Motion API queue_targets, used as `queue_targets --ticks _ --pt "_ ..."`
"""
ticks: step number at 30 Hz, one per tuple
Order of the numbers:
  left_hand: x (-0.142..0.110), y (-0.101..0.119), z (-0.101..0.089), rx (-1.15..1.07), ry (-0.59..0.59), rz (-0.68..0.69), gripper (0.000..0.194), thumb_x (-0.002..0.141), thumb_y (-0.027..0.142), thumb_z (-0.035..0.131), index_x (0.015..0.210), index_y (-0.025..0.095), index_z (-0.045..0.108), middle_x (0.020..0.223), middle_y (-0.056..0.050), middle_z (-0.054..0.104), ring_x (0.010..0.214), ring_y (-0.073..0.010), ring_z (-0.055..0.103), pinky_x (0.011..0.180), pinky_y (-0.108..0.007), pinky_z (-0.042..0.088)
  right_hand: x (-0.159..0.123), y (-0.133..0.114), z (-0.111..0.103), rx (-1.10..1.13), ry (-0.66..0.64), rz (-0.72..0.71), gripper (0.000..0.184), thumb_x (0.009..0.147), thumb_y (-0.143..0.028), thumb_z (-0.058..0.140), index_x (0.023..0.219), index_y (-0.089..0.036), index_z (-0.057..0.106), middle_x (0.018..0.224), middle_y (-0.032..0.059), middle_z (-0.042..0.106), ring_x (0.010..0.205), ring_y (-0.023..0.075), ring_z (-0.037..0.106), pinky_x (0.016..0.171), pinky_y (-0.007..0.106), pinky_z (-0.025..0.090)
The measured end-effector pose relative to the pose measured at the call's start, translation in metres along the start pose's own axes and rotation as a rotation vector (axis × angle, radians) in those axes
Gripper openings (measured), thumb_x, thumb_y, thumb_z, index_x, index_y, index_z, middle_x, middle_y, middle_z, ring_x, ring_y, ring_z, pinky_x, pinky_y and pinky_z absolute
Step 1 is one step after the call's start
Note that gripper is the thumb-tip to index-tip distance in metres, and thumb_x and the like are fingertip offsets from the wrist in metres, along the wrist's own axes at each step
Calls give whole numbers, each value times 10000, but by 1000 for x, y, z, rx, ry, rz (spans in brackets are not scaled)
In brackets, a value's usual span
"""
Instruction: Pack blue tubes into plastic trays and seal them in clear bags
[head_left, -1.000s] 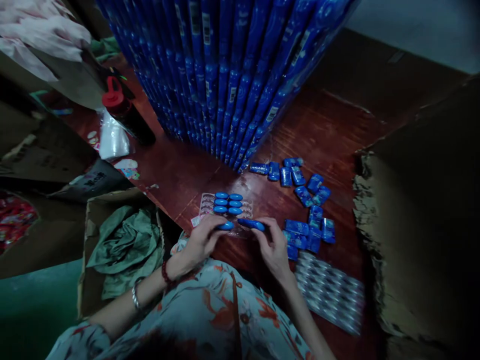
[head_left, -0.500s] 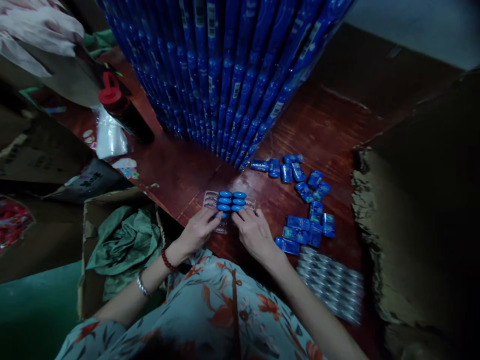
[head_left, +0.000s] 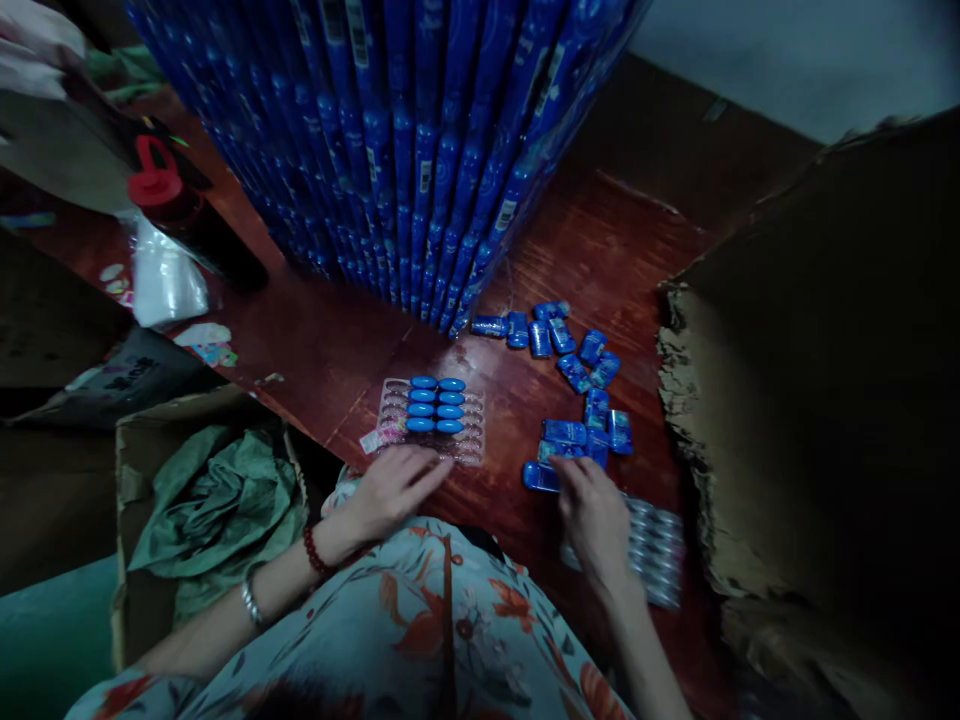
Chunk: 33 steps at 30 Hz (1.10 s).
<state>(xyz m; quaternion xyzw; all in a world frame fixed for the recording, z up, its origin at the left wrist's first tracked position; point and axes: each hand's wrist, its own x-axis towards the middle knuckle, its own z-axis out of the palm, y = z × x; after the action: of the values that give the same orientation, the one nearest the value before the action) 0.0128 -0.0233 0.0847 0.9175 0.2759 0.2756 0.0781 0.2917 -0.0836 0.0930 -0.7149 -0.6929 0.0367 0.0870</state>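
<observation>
A clear plastic tray lies on the red-brown table, with several blue oval pieces pressed into its two columns. My left hand rests at the tray's near edge, fingers stretched flat, holding nothing. My right hand has its fingers on a blue packet at the near end of a loose heap of blue packets. A stack of empty clear trays lies just right of that hand.
A tall wall of stacked blue packs stands at the back. A torn cardboard box fills the right. At the left are a dark bottle with a red cap, a white bag, and a box holding green cloth.
Both hands pulled back from the tray, where more blue pieces now sit. My right hand went right to the loose blue packets; my left settled at the tray's near edge.
</observation>
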Motion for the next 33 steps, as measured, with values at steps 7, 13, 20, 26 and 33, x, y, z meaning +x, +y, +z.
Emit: queue_targets --ticks 7,13,20,26,33 --pt "90 57 76 -73 -431 231 185 884 128 443 1023 121 565 972 -106 592 878 -194 545 720 -305 441 19 36 -1 -175 -205 34 260 873 -245 474 1075 -207 633 1014 103 611 907 245 531 678 333 417" --pt "99 57 95 -40 -457 241 202 890 102 410 1004 78 575 991 -121 606 898 -222 566 756 -325 455 50 27 19 -59 -169 -35 303 867 -287 483 1131 -155 556 951 116 598 867 238 556 742 357 451" --pt "36 22 -2 -285 -485 -99 315 894 69 397 1185 165 467 1086 -81 589 990 -168 562 847 -279 466 40 12 18 303 -150 95 352 895 -345 444 1191 -156 442 1112 133 596 916 246 609 760 354 475" --pt "-15 0 -32 -250 -35 -481 241 911 166 458 1148 189 494 1005 -69 585 936 -147 583 805 -255 498 29 -38 4 630 -151 -89 199 885 -360 520 1015 -209 526 905 31 614 807 157 604 735 256 480" --pt "-16 -16 -7 52 -2 -295 269 907 112 401 1161 132 489 957 -103 611 867 -179 582 745 -297 518 41 -79 29 380 -18 -398 230 931 -172 383 1126 -135 498 970 97 609 888 193 568 804 314 463"
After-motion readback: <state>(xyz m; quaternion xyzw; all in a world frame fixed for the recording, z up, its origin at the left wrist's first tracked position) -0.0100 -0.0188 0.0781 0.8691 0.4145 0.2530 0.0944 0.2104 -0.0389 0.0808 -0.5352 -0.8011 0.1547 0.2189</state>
